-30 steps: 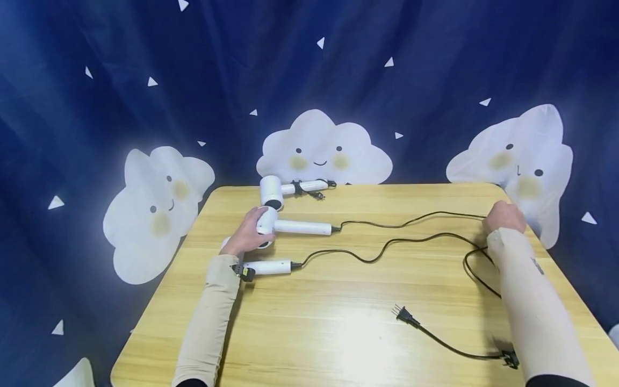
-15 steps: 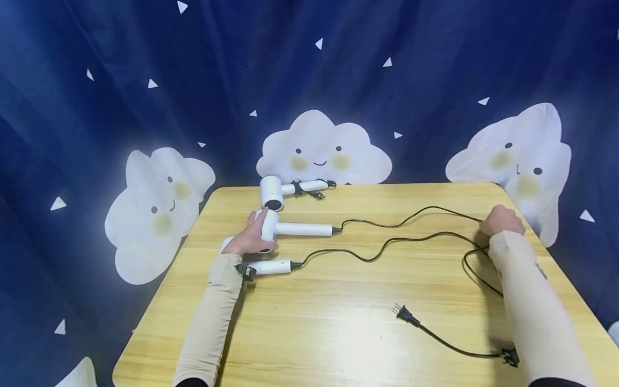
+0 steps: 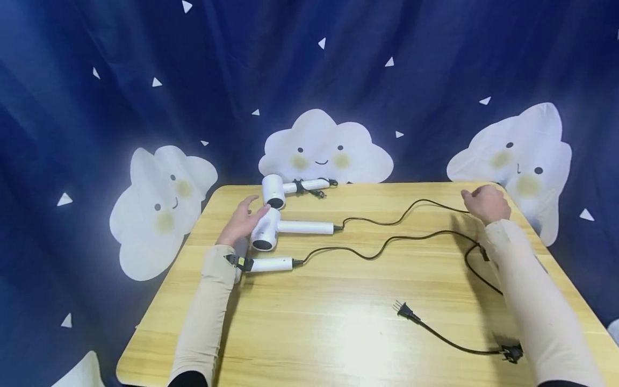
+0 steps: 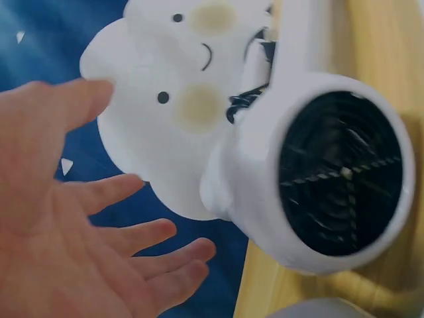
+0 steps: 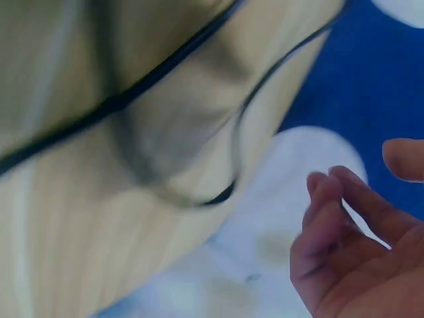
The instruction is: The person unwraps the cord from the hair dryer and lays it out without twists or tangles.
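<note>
My left hand [image 3: 240, 222] is spread with nothing in it, just left of the middle white hair dryer [image 3: 272, 221]. In the left wrist view the palm [image 4: 79, 252] is empty and the dryer's dark round end [image 4: 341, 173] faces the camera. My right hand [image 3: 487, 204] is over the table's far right part, fingers loosely bent and thumb apart; the right wrist view shows the hand [image 5: 361, 248] empty beside black cords [image 5: 112, 103]. The middle dryer's cord [image 3: 422, 200] runs toward that hand. My left wrist partly hides the nearest dryer [image 3: 272, 264].
A third white dryer [image 3: 273, 189] lies at the back with its cord bundled on the handle. The nearest dryer's cord [image 3: 371, 259] winds right across the wooden table [image 3: 309, 322]. A black plug [image 3: 405, 310] lies at front right. A blue curtain hangs behind.
My left hand has released the middle dryer and moved slightly left, uncovering its dark end. My right hand has moved left and back, its fingers loosened; the middle dryer's cord bows farther back.
</note>
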Demonstrator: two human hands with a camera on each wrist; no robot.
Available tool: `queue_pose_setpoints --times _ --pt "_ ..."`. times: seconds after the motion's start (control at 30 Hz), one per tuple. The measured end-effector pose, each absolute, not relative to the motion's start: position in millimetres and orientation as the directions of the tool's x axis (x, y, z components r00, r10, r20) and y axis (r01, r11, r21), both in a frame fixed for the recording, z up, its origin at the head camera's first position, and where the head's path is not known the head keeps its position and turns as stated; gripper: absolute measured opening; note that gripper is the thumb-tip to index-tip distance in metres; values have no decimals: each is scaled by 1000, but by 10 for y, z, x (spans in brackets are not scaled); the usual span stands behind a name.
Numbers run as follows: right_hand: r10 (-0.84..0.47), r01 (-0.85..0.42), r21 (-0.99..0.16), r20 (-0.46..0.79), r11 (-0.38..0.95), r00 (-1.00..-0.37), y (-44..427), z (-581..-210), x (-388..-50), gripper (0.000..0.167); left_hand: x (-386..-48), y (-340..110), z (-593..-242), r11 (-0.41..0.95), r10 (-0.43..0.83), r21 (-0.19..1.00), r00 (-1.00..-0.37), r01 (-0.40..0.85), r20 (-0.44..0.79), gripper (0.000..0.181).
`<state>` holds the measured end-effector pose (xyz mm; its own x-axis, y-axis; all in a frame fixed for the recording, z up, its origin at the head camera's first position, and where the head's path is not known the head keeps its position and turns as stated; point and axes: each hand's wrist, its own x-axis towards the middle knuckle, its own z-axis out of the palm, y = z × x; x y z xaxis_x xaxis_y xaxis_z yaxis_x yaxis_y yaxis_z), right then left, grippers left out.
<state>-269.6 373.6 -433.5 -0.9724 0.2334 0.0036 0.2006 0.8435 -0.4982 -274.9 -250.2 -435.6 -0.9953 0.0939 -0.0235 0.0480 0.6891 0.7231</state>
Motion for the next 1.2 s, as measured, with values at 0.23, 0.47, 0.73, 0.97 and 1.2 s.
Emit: queue_pose_setpoints --times 0.23,0.47,0.73,0.97,1.2 --pt "44 53 -779 -32 624 -999 3201 -4223 -2918 66 -2920 -2507 -4279 523 -26 852 -1000 -14 0 68" --pt "-84 110 -937 -146 332 -986 2538 -4233 -3138 68 -3104 -2468 -4278 265 -96 955 -989 -132 -110 65" --pt "-171 190 -969 -216 157 -961 1881 -4362 -3353 66 -3291 -2411 -4309 187 -128 959 -974 -211 -189 69" --pt "-237 315 -948 -298 -37 -925 1509 -4516 -3510 71 -3441 -2400 -4379 234 -172 936 -959 -264 -227 65" --pt "-222 383 -916 -352 -120 -909 1358 -4581 -3560 78 -3600 -2346 -4478 336 -188 878 -938 -341 -293 64"
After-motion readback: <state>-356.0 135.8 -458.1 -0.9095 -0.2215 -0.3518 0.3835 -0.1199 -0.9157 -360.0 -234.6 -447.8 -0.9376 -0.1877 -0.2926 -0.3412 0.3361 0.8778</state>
